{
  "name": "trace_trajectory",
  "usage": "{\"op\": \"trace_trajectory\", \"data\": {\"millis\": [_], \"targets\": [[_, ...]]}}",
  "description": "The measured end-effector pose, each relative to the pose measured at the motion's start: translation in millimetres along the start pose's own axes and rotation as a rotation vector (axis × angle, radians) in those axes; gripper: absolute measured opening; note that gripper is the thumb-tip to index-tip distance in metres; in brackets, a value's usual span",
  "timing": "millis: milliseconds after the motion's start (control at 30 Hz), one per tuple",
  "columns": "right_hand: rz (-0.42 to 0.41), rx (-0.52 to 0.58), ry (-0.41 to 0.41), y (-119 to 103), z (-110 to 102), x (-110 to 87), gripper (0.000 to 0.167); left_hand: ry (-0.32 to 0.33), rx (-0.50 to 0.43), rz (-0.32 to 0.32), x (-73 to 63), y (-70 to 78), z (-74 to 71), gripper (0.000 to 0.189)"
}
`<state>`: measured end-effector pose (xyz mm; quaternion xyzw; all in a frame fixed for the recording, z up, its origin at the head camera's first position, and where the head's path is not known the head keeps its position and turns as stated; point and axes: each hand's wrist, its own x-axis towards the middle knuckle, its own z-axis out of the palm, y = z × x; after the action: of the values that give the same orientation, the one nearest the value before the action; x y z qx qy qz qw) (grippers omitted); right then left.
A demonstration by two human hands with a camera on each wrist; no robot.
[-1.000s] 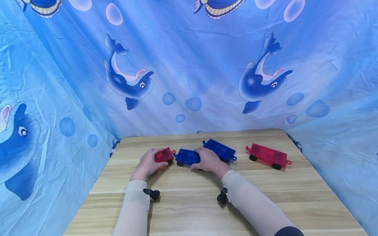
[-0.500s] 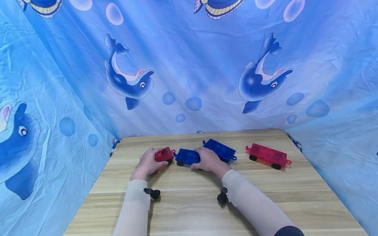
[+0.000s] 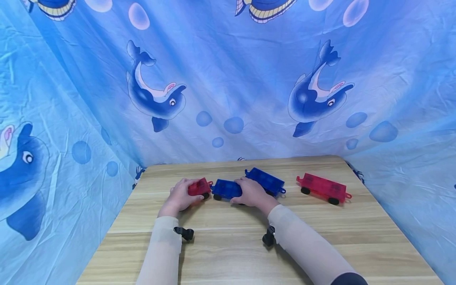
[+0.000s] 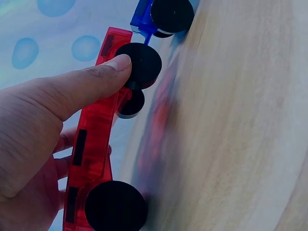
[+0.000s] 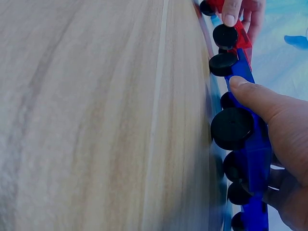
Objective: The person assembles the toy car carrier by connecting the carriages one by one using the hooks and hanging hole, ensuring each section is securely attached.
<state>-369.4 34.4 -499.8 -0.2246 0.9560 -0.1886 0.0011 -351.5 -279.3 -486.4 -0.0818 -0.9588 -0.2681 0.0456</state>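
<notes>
"red translucent plastic wagon (image 3: 200, 187): in whose grip?"

"left hand (image 3: 181, 194) pinches it, thumb at a black wheel (image 4: 144, 66), fingers opposite, toward the back of the pale wood-grain table (image 3: 221, 249)."

"and the right hand (image 3: 252, 192)?"

"closed around a blue translucent plastic wagon (image 3: 225, 189). the pair meet end to end between the hands; whether they are hooked, i cannot tell."

"the rest?"

"a second blue plastic wagon (image 3: 267, 181) stands just behind the right hand, a second red plastic wagon (image 3: 322, 187) well apart to the right."

2 arms (image 3: 160, 253) stretch forward, both slanting inward, hands (image 3: 180, 194) (image 3: 251, 192) gripping.
</notes>
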Motion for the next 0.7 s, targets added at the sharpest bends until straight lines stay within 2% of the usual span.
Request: {"op": "trace_trajectory", "data": {"millis": [400,700], "targets": [[-0.002,0.007,0.007,0.4,-0.3,-0.5,0.092,0.004,0.053,-0.003,-0.4,1.0,-2.0,0.074],[-0.007,0.018,0.0,-0.1,-1.2,-0.7,0.091,-0.006,0.054,0.002,-0.8,5.5,-3.0,0.074]]}}
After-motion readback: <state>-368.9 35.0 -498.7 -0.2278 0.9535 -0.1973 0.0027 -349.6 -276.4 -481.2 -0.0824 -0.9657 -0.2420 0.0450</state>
